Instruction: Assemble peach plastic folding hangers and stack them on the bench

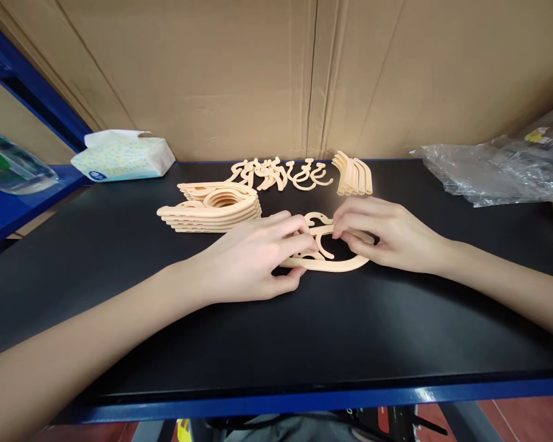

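On the black tabletop in front of me lies a peach-coloured plastic folding hanger [338, 265], its curved hook and frame partly covered by my fingers. My left hand [253, 255] grips its left part, thumb at the near edge and fingers over the top. From the other side, my right hand [391, 230] pinches the far right part with bent fingers. Just beyond my left hand is a neat stack of similar folded hangers [207, 216]. Loose hanger hooks [311, 175] lie farther back, beside a row of curved hanger arms [354, 175].
A tissue pack [124, 156] sits at the back left, near a blue shelf frame [37, 101] with a clear bottle [16, 162]. Crumpled clear plastic bags [483, 175] lie at the back right. Brown cardboard [239, 80] stands behind the table, whose front edge [304, 402] is blue.
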The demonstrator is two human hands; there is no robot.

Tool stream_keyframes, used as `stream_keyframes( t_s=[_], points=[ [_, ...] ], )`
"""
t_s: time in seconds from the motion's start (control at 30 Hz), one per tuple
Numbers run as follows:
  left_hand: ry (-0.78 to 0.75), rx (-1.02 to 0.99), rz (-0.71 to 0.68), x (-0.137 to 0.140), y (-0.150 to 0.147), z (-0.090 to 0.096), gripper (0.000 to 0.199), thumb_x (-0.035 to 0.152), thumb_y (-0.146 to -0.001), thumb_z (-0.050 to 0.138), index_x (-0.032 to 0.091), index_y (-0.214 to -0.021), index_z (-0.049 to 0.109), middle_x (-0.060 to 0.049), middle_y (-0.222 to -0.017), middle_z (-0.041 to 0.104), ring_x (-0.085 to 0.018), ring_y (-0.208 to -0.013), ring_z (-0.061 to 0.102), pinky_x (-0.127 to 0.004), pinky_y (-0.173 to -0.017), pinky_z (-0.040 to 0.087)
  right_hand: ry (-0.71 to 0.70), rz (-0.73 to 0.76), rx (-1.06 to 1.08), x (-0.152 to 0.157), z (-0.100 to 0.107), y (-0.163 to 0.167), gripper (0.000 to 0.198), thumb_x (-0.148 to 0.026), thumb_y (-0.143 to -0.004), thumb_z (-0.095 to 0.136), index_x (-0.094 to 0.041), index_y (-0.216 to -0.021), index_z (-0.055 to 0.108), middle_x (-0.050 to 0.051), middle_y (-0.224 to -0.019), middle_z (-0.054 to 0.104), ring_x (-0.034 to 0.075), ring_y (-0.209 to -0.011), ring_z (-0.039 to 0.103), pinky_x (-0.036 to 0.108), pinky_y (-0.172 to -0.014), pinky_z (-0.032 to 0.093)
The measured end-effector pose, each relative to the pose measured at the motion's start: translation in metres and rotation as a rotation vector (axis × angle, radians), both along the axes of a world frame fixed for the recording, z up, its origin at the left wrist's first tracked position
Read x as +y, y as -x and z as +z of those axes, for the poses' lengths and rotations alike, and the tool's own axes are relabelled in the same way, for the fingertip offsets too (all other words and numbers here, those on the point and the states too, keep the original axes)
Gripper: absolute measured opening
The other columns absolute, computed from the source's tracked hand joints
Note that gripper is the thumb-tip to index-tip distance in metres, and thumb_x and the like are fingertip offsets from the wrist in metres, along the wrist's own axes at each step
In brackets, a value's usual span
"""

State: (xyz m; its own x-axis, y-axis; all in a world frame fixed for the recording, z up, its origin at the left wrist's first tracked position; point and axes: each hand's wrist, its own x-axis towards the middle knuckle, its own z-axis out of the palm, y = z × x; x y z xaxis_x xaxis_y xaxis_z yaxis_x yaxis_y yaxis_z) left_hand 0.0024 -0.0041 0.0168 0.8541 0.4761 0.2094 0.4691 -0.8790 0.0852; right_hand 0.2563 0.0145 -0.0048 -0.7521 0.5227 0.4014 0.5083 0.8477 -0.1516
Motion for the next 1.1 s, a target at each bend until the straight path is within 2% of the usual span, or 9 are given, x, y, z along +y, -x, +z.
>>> stream_keyframes(
  t_s=[0.23, 0.4, 0.47, 0.57, 0.63, 0.7, 0.8, 0.97, 1.1],
  points=[
    [-0.036, 0.02, 0.006, -0.002, 0.0, 0.0, 0.023, 0.016, -0.086, 0.051, 0.02, -0.104, 0.064, -0.004, -0.099, 0.061, -0.018, -0.088, 0.056, -0.027, -0.073, 0.044, 0.031, -0.012, -0.035, -0.004, 0.004, 0.003, 0.007, -0.017, -0.09, 0.048, -0.021, -0.093, 0.053, -0.002, -0.073, 0.056, 0.011, -0.06, 0.045, 0.027, -0.062, 0.039],
    [0.004, 0.022, 0.005, -0.001, 0.0, -0.001, 0.027, 0.013, -0.09, 0.044, 0.017, -0.113, 0.057, -0.004, -0.099, 0.065, -0.015, -0.082, 0.06, -0.025, -0.07, 0.044, 0.316, 0.074, 0.075, -0.007, 0.005, 0.002, 0.015, -0.021, -0.095, 0.046, -0.022, -0.106, 0.056, -0.004, -0.068, 0.057, 0.009, -0.057, 0.051, 0.022, -0.056, 0.041],
    [0.037, 0.01, 0.026, -0.002, -0.001, -0.002, 0.029, 0.013, -0.093, 0.04, 0.016, -0.119, 0.054, -0.004, -0.1, 0.067, -0.015, -0.081, 0.062, -0.024, -0.068, 0.045, 0.346, 0.062, 0.112, -0.007, 0.004, 0.001, 0.018, -0.019, -0.097, 0.042, -0.022, -0.105, 0.057, -0.004, -0.068, 0.058, 0.009, -0.056, 0.052, 0.022, -0.055, 0.042],
    [0.052, -0.025, 0.079, -0.008, -0.004, -0.002, 0.023, 0.022, -0.097, 0.04, 0.017, -0.113, 0.056, -0.002, -0.092, 0.069, -0.014, -0.073, 0.064, -0.023, -0.061, 0.043, 0.172, -0.005, 0.131, -0.004, 0.001, 0.0, 0.022, -0.016, -0.096, 0.041, -0.022, -0.103, 0.061, 0.003, -0.089, 0.065, 0.014, -0.079, 0.061, 0.027, -0.07, 0.048],
    [0.067, -0.035, 0.079, -0.012, -0.007, -0.002, 0.02, 0.026, -0.099, 0.042, 0.018, -0.106, 0.059, 0.001, -0.087, 0.07, -0.012, -0.067, 0.063, -0.022, -0.055, 0.04, 0.058, -0.024, 0.12, 0.0, -0.002, -0.001, 0.027, -0.013, -0.096, 0.039, -0.021, -0.107, 0.062, 0.008, -0.11, 0.065, 0.018, -0.102, 0.06, 0.034, -0.085, 0.049],
    [0.063, -0.032, 0.036, -0.016, -0.009, -0.004, 0.022, 0.027, -0.1, 0.042, 0.02, -0.107, 0.061, 0.002, -0.089, 0.07, -0.012, -0.069, 0.064, -0.022, -0.055, 0.04, 0.01, -0.033, 0.082, 0.003, -0.004, -0.001, 0.032, -0.01, -0.095, 0.038, -0.021, -0.112, 0.063, 0.009, -0.122, 0.063, 0.02, -0.112, 0.057, 0.039, -0.093, 0.047],
    [0.024, -0.008, -0.012, -0.019, -0.01, -0.007, 0.026, 0.031, -0.1, 0.043, 0.022, -0.118, 0.06, 0.001, -0.096, 0.069, -0.013, -0.081, 0.067, -0.023, -0.061, 0.044, -0.022, -0.045, 0.009, 0.006, -0.005, -0.002, 0.035, -0.009, -0.094, 0.038, -0.021, -0.112, 0.065, 0.008, -0.119, 0.065, 0.022, -0.109, 0.059, 0.043, -0.093, 0.047],
    [0.047, 0.039, -0.016, -0.017, -0.01, -0.008, 0.029, 0.033, -0.1, 0.044, 0.024, -0.123, 0.059, -0.001, -0.103, 0.067, -0.014, -0.09, 0.066, -0.024, -0.068, 0.048, -0.118, -0.081, -0.048, 0.005, -0.002, -0.002, 0.032, -0.014, -0.094, 0.041, -0.021, -0.099, 0.072, 0.007, -0.092, 0.068, 0.021, -0.087, 0.062, 0.041, -0.08, 0.048],
    [-0.032, 0.05, 0.009, -0.011, -0.008, -0.007, 0.031, 0.03, -0.102, 0.037, 0.023, -0.121, 0.061, -0.003, -0.102, 0.063, -0.014, -0.086, 0.063, -0.022, -0.063, 0.045, -0.158, -0.069, -0.096, 0.003, 0.002, -0.003, 0.03, -0.014, -0.093, 0.043, -0.02, -0.095, 0.072, 0.006, -0.087, 0.067, 0.02, -0.081, 0.061, 0.039, -0.08, 0.047]
  ],
)
